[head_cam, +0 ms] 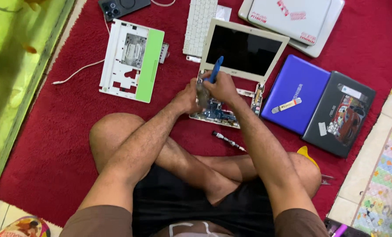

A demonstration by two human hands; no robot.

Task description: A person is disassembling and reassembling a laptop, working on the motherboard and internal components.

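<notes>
I sit cross-legged on a red carpet [51, 145]. In front of me lies an opened white laptop [244, 52] with its dark screen up and its circuit board [218, 115] exposed. My right hand [222, 87] grips a blue-handled screwdriver [215, 68], tip down over the board. My left hand [188, 97] rests at the board's left edge and holds a small grey part against it; what that part is I cannot tell.
A white and green laptop shell [132, 59] lies to the left, with a white keyboard [199, 24] behind it. A blue laptop [298, 93], a dark stickered laptop [340, 113] and stacked white laptops [292, 19] sit right. A phone [121, 6], cable [75, 72] and a small tool [227, 140] lie nearby.
</notes>
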